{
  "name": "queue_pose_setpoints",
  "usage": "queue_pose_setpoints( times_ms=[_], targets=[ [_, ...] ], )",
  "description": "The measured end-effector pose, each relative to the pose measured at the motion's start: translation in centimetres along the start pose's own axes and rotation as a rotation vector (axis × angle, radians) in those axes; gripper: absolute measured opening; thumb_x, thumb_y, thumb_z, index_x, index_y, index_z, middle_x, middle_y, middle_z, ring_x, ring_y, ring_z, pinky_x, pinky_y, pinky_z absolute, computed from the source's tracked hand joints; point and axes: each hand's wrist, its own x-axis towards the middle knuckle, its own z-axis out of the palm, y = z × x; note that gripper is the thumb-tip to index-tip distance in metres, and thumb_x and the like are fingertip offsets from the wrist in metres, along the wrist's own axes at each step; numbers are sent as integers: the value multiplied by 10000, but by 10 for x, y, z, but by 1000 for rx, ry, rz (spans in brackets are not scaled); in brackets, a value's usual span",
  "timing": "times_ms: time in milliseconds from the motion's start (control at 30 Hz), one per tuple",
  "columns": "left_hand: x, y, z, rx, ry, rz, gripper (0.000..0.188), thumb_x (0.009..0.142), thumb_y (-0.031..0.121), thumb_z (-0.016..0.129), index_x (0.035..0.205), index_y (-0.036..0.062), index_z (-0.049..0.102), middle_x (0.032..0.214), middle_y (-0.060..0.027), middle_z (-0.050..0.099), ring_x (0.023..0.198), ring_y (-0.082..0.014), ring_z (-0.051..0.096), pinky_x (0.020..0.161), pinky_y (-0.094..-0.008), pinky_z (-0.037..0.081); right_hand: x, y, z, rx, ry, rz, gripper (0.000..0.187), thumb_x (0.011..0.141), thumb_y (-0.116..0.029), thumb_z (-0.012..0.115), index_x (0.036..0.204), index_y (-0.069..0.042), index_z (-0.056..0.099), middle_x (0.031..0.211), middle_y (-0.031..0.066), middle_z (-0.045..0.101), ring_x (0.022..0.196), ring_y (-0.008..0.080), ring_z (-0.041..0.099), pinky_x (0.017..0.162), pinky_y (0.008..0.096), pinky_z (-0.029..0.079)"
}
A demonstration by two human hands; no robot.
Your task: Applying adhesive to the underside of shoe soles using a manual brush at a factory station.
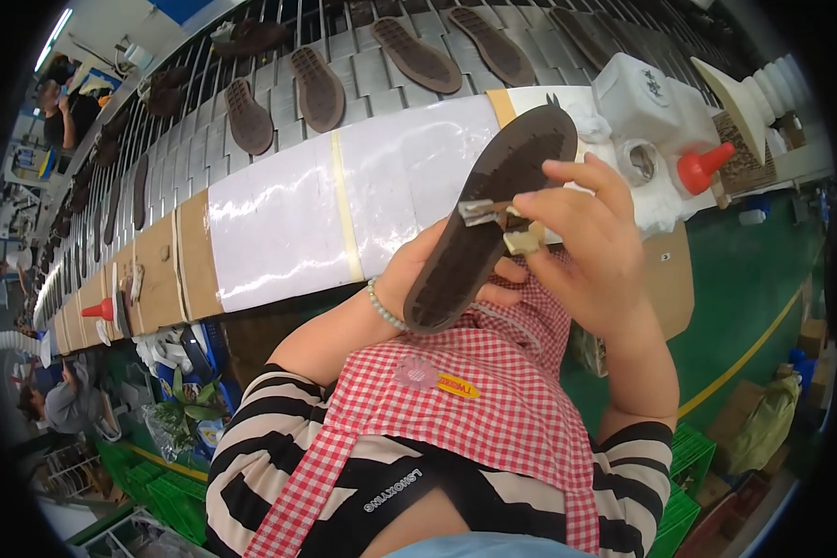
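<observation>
A dark brown shoe sole [446, 265] is tilted in front of my chest. My left hand [407, 270] is closed around its edge from beneath, with fingertips showing on the far side. Over the middle of the sole, my right hand [593, 244] pinches a small brush [480, 213] with a metal band and a thin brownish handle. The brush's tip lies against or just above the sole's face; which of the two I cannot tell. A pale yellow, sponge-like piece [524, 241] sits under the fingers of the same hand.
Several brown soles [318, 90] lie on a slatted metal conveyor [363, 79] beyond the covered bench [279, 228]. At the right stand a white plastic bottle [637, 98], a glass jar [640, 160] and a red nozzle [705, 168]. Another red-tipped tool [99, 309] lies at left.
</observation>
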Motion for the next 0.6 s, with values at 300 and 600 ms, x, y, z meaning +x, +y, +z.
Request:
queue_pose_setpoints(
  times_ms=[300, 600],
  targets=[
    [9, 0, 11, -4, 230, 116, 413, 1087, 271, 408, 1383, 8, 528, 1226, -150, 664, 1030, -229, 694, 859, -381, 613, -7, -23, 16, 157, -92, -13, 388, 662, -56, 783, 1042, -115, 732, 1023, 12, 696, 1132, 259, 627, 1084, 532, 409],
    [16, 3, 10, -40, 261, 113, 382, 1087, 247, 395, 1331, 12, 570, 1167, -133, 694, 964, -215, 713, 809, -351, 624, -10, -27, 17, 204, -116, -44, 418, 647, -50, 783, 1058, -109, 734, 1016, 18, 692, 1126, 258, 629, 1088, 539, 410]
  ],
)
